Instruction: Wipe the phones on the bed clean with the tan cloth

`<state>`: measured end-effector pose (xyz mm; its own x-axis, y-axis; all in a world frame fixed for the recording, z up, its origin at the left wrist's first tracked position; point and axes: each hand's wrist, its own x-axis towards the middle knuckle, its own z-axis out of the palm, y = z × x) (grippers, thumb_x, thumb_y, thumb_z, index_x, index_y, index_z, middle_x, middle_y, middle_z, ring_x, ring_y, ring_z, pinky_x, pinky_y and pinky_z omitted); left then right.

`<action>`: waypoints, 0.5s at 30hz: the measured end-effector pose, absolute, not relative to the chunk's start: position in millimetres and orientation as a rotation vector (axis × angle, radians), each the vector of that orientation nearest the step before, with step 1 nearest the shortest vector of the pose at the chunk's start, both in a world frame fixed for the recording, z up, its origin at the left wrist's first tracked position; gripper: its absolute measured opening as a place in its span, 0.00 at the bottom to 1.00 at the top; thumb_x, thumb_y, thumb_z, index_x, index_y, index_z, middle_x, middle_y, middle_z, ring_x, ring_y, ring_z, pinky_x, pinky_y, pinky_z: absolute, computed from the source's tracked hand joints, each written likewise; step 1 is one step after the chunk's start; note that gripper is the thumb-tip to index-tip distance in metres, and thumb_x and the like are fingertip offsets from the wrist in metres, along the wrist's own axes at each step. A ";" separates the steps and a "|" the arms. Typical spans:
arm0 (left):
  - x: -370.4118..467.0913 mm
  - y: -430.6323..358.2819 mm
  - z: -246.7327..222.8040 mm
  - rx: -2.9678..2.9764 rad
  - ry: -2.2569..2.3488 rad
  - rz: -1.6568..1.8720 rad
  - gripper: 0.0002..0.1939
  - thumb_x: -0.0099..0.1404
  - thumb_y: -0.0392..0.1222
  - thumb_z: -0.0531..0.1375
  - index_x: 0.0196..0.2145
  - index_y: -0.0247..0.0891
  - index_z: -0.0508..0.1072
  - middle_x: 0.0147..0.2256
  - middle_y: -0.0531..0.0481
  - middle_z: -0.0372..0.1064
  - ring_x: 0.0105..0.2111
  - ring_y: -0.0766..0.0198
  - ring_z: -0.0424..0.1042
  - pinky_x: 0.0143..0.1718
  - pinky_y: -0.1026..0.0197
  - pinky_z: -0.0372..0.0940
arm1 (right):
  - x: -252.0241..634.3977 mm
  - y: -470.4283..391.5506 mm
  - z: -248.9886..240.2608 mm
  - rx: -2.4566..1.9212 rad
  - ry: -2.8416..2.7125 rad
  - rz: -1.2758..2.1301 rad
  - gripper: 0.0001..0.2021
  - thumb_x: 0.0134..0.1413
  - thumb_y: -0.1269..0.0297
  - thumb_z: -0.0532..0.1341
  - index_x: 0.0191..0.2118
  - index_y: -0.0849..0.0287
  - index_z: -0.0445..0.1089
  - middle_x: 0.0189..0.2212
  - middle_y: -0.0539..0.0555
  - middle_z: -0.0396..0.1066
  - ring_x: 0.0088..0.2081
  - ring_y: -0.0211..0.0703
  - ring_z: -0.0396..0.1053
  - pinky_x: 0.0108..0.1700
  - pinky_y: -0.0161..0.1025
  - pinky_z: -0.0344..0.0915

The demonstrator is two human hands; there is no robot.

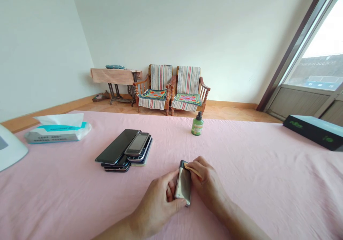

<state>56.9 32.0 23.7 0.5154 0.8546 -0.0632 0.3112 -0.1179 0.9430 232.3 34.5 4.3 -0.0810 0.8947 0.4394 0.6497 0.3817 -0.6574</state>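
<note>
My left hand [160,200] grips a small phone [183,183] along its left side and lower end, over the pink cloth. The phone's face toward me is shiny and silvery-gold, with a black band at the far end. Against that black end, my right hand [207,181] presses a folded orange-yellow cloth [193,169], pinched between thumb and fingers. To the left of my hands lie phones in stacks: a large black phone [119,146] on top of one, and a small grey phone [137,143] on top of the other.
A green spray bottle [197,125] stands beyond my hands. Tissues in a soft pack [59,131] lie at the left, near a white rounded object [12,149]. At the right is a black box [311,131]. Two wooden chairs [189,86] stand past the pink-covered table [249,154].
</note>
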 end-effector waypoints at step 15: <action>56.2 32.4 22.2 1.673 1.003 0.629 0.15 0.52 0.32 0.62 0.40 0.36 0.70 0.25 0.57 0.61 0.24 0.68 0.61 0.23 0.67 0.52 | 235.0 35.3 9.7 -1.463 -1.750 0.245 0.11 0.51 0.81 0.53 0.31 0.59 0.66 0.29 0.51 0.64 0.30 0.39 0.64 0.33 0.34 0.60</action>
<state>56.2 32.4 22.2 0.5127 0.8558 -0.0686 0.3107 -0.1105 0.9441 235.0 35.3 9.7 0.0142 0.8884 0.4588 0.7287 0.3050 -0.6132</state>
